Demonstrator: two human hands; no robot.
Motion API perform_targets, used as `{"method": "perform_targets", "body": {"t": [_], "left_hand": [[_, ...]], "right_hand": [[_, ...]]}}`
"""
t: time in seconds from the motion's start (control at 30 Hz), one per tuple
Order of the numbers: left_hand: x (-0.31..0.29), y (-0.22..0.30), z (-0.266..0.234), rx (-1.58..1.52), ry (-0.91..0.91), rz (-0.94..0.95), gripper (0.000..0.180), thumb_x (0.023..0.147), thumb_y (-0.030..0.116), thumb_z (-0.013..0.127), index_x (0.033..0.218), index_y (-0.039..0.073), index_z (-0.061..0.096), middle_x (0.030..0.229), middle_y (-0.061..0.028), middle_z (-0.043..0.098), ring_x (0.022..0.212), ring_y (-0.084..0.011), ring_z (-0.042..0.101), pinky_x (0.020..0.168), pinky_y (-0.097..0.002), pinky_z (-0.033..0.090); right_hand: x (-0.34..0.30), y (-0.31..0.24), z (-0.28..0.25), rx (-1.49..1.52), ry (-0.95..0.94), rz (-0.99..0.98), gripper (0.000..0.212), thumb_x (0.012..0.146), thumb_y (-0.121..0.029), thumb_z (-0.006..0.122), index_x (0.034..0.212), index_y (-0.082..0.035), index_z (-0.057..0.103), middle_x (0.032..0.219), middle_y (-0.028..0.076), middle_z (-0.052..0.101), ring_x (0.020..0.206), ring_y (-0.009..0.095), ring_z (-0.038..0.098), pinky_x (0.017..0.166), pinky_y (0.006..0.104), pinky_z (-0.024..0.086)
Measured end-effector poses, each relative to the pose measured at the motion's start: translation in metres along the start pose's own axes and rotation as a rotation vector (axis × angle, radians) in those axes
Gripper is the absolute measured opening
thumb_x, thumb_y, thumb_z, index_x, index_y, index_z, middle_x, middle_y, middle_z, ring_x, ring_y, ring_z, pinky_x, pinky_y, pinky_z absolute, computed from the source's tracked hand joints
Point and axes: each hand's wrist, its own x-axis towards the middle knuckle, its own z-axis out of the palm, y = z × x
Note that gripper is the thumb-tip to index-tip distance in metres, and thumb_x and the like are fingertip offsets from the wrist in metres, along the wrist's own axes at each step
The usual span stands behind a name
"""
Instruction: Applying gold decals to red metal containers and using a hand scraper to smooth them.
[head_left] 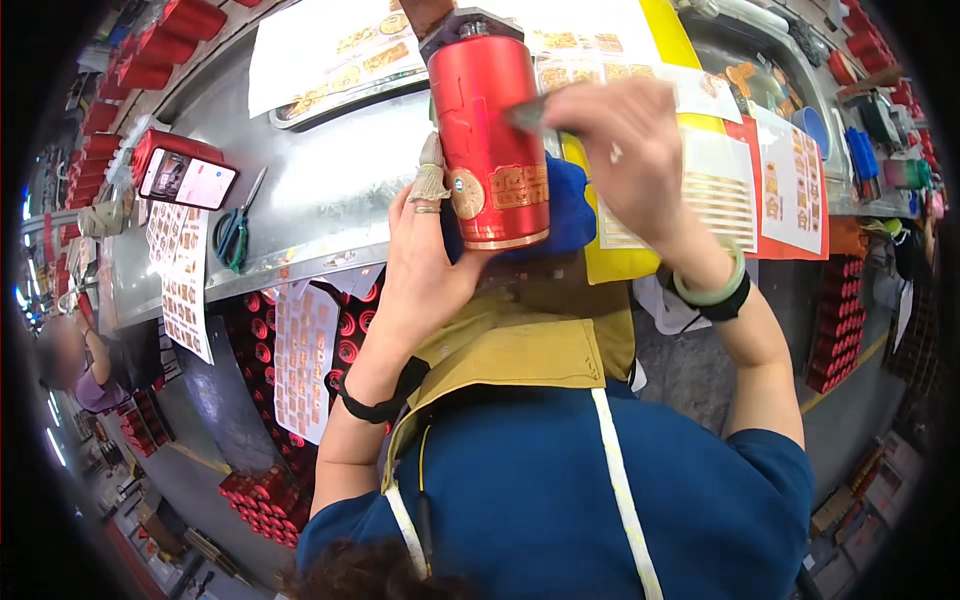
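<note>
A shiny red metal cylinder (485,120) lies in front of me on a blue cloth (572,208), its far end against a dark metal fixture (468,28). Gold decals (520,187) mark its near part. My left hand (428,262) closes around the cylinder's left side, a wrapped covering on one finger. My right hand (635,150), smeared by motion, pinches a dark flat scraper (526,114) at the cylinder's right side. Whether the blade touches the surface is hard to tell.
Decal sheets (330,50) spread over the metal table (300,215). At left are green-handled scissors (232,238) and a phone (188,180) leaning on a red cylinder. More sheets (720,180) lie right on yellow material. Red cylinders (265,503) stack below; another person (95,365) is far left.
</note>
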Motion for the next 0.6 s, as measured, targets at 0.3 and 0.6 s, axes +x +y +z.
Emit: {"method": "perform_targets", "body": {"t": [0.3,0.6], "left_hand": [[0.005,0.008,0.005,0.065,0.235,0.015,0.093,0.066,0.01,0.095,0.147,-0.002,0.052,0.138,-0.0191,0.06,0.125,-0.0313,0.061,0.105,-0.0392,0.05],[0.011,0.03,0.003,-0.035,0.312,0.095,0.095,0.067,0.01,0.095,0.148,-0.004,0.047,0.145,-0.0178,0.058,0.123,-0.0358,0.058,0.103,-0.0434,0.048]], "right_hand": [[-0.012,-0.032,-0.037,0.179,-0.185,0.099,0.034,0.073,-0.006,0.081,0.106,-0.011,0.074,0.094,0.004,0.071,0.082,0.026,0.062,0.077,0.0375,0.049],[0.033,-0.014,-0.013,-0.157,-0.098,-0.01,0.02,0.081,-0.011,0.073,0.099,-0.012,0.067,0.087,0.003,0.068,0.079,0.025,0.063,0.075,0.0373,0.046]]}}
